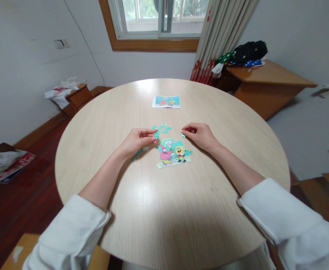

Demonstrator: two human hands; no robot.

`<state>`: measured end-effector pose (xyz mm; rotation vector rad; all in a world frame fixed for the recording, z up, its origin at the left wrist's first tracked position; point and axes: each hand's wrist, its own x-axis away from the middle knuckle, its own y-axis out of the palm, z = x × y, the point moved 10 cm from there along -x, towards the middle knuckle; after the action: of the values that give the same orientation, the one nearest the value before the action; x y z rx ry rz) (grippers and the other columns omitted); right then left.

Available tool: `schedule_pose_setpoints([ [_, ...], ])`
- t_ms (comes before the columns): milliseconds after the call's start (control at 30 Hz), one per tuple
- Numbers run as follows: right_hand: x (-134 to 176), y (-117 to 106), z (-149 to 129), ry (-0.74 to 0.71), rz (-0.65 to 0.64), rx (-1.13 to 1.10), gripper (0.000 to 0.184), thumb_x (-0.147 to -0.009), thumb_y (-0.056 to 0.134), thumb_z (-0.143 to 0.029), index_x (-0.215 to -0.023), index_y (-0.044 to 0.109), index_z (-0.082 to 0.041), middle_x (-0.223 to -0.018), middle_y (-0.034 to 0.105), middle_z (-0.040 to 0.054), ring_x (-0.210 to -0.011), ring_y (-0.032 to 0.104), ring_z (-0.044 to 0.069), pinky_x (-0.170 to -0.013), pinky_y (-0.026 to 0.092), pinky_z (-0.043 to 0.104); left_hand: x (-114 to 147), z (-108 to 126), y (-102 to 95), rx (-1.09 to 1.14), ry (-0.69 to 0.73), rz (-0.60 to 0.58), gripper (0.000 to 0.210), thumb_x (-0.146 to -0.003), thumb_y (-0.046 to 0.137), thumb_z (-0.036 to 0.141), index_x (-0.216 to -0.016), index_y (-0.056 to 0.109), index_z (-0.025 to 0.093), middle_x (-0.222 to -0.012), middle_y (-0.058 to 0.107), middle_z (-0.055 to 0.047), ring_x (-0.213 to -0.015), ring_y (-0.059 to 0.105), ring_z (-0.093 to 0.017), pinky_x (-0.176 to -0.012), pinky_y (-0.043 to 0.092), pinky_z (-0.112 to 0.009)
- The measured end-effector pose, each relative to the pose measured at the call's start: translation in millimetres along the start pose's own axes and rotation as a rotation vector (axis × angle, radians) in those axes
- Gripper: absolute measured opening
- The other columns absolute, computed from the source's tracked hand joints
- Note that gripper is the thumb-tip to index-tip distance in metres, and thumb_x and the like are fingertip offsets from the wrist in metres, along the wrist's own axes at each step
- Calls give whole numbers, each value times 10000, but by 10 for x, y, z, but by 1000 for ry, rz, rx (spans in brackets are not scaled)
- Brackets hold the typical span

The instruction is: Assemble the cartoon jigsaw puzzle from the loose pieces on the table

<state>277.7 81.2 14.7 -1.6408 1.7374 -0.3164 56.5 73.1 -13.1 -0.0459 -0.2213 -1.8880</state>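
Note:
A partly joined jigsaw puzzle (173, 153) with pink, yellow and pale green cartoon figures lies on the round table (153, 210). Just off its upper left corner, my left hand (140, 140) pinches a small turquoise puzzle piece (156, 137). My right hand (200, 134), above and right of the puzzle, has thumb and fingertips closed on another light blue puzzle piece (183, 135). Loose turquoise pieces (163, 128) are scattered between the hands, beyond the puzzle. More pieces (136, 154) lie partly hidden under my left hand.
A printed picture (167, 101) of the same cartoon figures lies farther back on the table. A wooden cabinet (274, 73) with dark spotted cloth (248, 52) on it stands at the back right. Papers and a plastic bag (1, 165) are on the floor at left.

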Motion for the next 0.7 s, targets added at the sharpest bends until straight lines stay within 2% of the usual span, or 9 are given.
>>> schedule_pose_setpoints([
  [267,-3,0,-38,-12,10,52,103,-737,657,-239,-783,719,-169,-700,690,38,-644,589,154,-673,467,320,8,7,12,-2,-11,9,284,-684,741,84,-967,716,90,-749,703,-57,-712,678,-134,-821,532,-318],
  [533,-15,2,-65,-68,13,106,74,-735,654,-217,-755,717,-183,-731,679,45,-659,575,163,-677,455,324,9,17,13,-26,-4,0,313,-671,761,120,-980,714,102,-762,706,-59,-742,686,-148,-825,534,-325],
  [700,-23,7,-72,-102,7,147,91,-765,659,-268,-754,717,-199,-740,666,45,-669,565,168,-681,450,328,3,19,11,-17,6,-2,331,-649,783,140,-970,713,101,-763,702,-63,-742,687,-159,-816,535,-335],
])
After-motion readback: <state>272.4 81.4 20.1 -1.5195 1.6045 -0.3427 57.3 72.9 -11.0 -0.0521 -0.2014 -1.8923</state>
